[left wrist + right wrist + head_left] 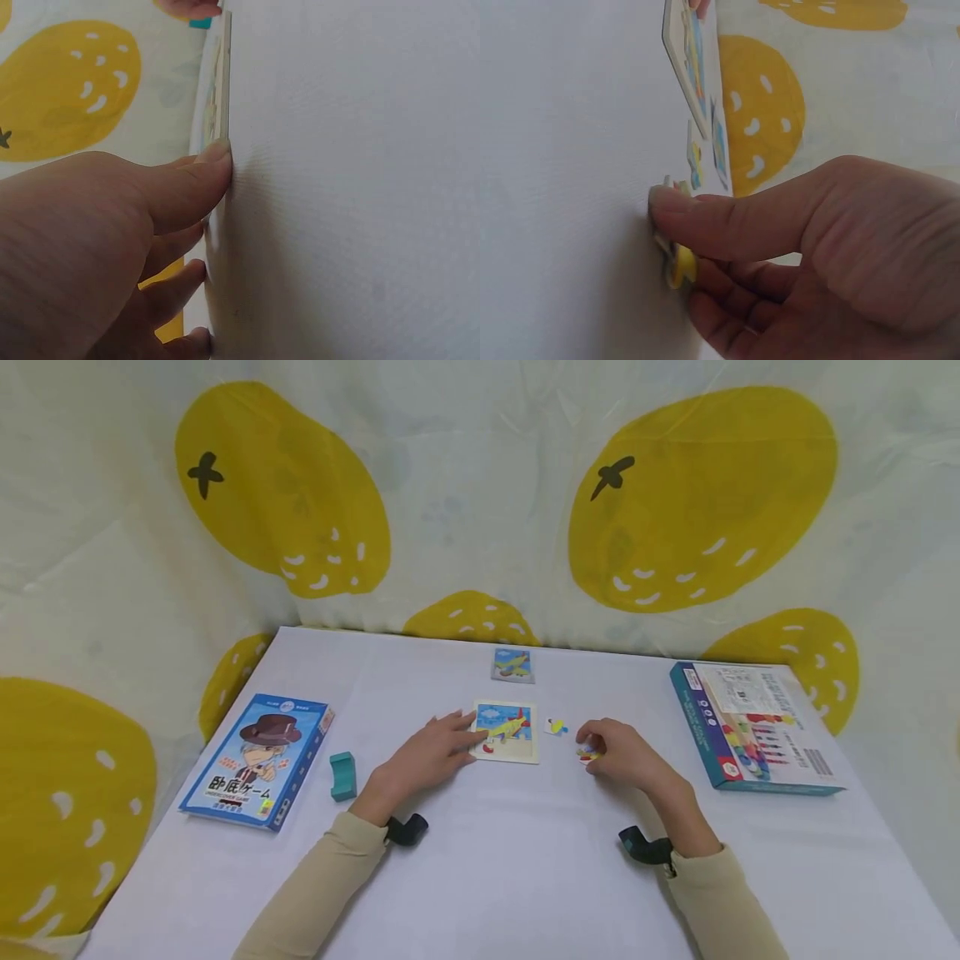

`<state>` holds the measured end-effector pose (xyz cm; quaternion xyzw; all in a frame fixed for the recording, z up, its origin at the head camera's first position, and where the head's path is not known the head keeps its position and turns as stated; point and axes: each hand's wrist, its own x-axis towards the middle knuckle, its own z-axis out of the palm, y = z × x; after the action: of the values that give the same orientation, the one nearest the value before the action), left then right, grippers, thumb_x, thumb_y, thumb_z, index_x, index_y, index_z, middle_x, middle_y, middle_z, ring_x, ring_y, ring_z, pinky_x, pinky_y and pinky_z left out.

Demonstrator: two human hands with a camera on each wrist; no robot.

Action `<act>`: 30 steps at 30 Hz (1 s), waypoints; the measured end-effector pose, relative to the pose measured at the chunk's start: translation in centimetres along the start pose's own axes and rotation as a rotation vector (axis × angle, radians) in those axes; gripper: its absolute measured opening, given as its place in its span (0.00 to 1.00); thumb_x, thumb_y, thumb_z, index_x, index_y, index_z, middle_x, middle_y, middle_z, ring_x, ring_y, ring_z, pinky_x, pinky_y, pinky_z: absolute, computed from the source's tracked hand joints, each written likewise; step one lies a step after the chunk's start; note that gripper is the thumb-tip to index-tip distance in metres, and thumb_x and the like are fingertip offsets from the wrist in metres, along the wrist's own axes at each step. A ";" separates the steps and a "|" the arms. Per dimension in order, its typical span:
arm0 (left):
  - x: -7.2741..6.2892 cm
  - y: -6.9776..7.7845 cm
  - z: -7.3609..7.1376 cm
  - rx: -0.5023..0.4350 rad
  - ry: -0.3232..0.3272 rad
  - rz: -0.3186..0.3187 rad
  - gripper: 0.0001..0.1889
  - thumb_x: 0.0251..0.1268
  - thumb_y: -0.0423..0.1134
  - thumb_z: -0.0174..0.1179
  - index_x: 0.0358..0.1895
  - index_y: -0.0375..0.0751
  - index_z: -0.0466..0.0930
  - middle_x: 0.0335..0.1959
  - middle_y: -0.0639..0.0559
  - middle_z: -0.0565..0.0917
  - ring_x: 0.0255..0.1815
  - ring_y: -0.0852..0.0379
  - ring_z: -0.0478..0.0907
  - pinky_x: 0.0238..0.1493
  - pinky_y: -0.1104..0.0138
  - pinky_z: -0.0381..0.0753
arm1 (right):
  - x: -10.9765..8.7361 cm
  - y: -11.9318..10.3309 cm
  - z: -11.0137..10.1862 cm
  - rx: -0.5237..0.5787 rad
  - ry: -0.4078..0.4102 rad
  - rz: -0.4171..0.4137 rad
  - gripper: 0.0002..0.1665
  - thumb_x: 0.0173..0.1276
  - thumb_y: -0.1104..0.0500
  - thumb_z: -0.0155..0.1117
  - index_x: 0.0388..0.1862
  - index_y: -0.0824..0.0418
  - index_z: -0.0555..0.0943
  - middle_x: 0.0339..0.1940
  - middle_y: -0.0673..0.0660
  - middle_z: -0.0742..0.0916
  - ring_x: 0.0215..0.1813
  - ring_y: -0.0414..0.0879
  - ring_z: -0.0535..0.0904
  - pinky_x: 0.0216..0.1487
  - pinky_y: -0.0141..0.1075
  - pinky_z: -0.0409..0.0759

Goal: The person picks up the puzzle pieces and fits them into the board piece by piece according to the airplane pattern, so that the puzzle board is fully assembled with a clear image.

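Observation:
A square jigsaw tray (507, 758) with an airplane picture lies flat at the middle of the table; its lower part shows pale bare backing. My left hand (438, 747) rests at the tray's left side, fingers fairly straight, one reaching over the picture. In the left wrist view, the thumb (199, 180) touches the tray's edge. To the right, my right hand (624, 756) pinches a puzzle piece (681, 266) with yellow on it, close to the tabletop. Between tray and right hand lies another puzzle piece (556, 727), white, yellow and blue. The fingers partly hide the held piece.
Behind the tray lies a small airplane picture card (513, 666). A blue game box (258, 760) and a teal curved block (342, 776) are at the left. On the right lies a larger teal-edged box (765, 727). A fruit-print cloth (480, 510) hangs behind the table.

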<state>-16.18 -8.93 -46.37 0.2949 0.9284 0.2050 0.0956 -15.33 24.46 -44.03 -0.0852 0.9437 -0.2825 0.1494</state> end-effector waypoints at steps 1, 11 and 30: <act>-0.1 -0.1 0.0 -0.001 -0.001 -0.003 0.25 0.72 0.46 0.59 0.71 0.57 0.71 0.78 0.51 0.64 0.81 0.46 0.55 0.77 0.42 0.56 | 0.1 -0.1 0.0 0.002 0.008 -0.006 0.21 0.56 0.67 0.75 0.50 0.60 0.81 0.41 0.58 0.82 0.45 0.51 0.74 0.48 0.40 0.78; -0.1 -0.2 -0.1 -0.014 -0.003 0.007 0.25 0.72 0.46 0.59 0.71 0.57 0.72 0.78 0.50 0.64 0.81 0.46 0.54 0.76 0.41 0.56 | 1.4 -1.8 1.3 0.118 0.127 -0.058 0.06 0.61 0.68 0.69 0.37 0.60 0.84 0.30 0.55 0.82 0.37 0.48 0.74 0.37 0.34 0.74; 0.1 -0.2 -0.1 0.004 0.004 0.018 0.24 0.72 0.47 0.59 0.69 0.56 0.74 0.77 0.48 0.65 0.80 0.44 0.56 0.75 0.39 0.57 | 4.8 -8.2 5.8 0.203 0.111 -0.188 0.04 0.62 0.66 0.72 0.34 0.61 0.85 0.27 0.53 0.84 0.32 0.44 0.76 0.34 0.32 0.75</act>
<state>-16.40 -9.07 -46.33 0.3028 0.9263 0.2046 0.0915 -17.33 13.57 -45.26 -0.1418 0.9050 -0.3935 0.0776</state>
